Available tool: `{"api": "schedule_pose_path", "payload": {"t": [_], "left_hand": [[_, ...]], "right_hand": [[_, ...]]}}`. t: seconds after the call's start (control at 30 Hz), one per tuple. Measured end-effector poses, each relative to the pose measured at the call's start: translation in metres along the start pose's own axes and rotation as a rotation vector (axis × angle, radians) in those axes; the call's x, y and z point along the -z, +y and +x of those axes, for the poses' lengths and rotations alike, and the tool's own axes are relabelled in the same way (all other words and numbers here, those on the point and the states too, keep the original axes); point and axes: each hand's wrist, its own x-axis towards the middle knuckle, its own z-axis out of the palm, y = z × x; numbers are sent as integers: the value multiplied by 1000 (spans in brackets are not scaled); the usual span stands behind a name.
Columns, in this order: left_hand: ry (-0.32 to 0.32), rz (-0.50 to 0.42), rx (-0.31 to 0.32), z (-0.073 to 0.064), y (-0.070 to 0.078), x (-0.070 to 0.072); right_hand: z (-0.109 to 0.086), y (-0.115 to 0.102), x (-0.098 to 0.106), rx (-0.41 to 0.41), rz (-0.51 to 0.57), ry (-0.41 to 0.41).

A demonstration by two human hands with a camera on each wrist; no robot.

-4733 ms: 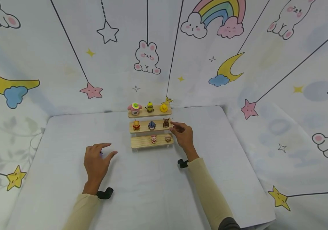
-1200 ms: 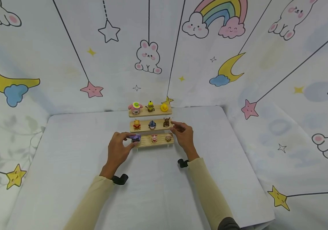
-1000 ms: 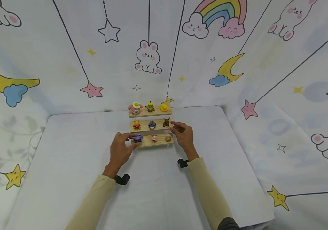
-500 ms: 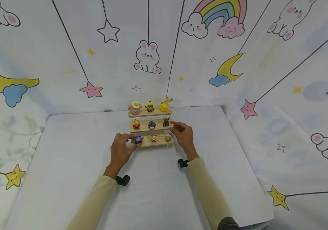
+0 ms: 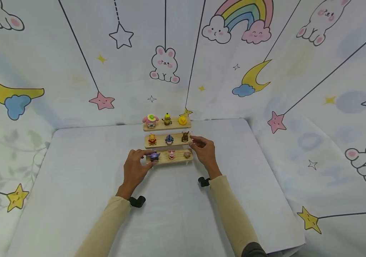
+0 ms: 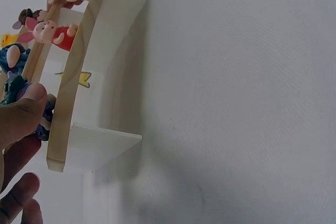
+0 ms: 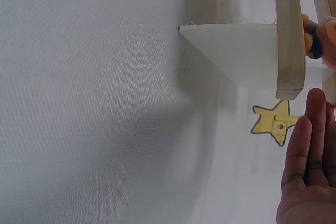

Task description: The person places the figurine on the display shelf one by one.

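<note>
A three-tier display shelf (image 5: 179, 157) with pale wooden boards stands at the back of the table. My left hand (image 5: 135, 169) pinches a small purple figurine (image 5: 154, 156) at the left end of the lowest board. In the left wrist view the thumb hides part of that figurine (image 6: 43, 124), which looks dark blue there. To its right are a pink pig figurine (image 5: 171, 155) and a brownish figurine (image 5: 187, 154). My right hand (image 5: 206, 153) holds the right end of the middle board between thumb and index finger, beside a brown figurine (image 5: 185, 136); its other fingers extend below.
Pooh-like (image 5: 152, 139) and blue donkey (image 5: 169, 139) figurines share the middle board. On the top board are a pink figurine (image 5: 151, 121), a yellow-green one (image 5: 167, 119) and a yellow duck (image 5: 182, 120). White side supports (image 6: 105, 148) carry the boards. A white cloth (image 5: 176, 214) covers the table.
From left of the shelf, my left hand has moved right to the lowest board, bringing the purple figurine onto it and nudging it slightly inward. My right hand stays in place.
</note>
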Motion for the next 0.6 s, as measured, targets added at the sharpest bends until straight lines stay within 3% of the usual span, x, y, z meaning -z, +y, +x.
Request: {"api": "schedule_pose_path", "payload": {"t": [0.6], "left_hand": [[-71, 22, 66, -2, -16, 9]], "right_hand": [[-2, -11, 0, -60, -23, 3]]}}
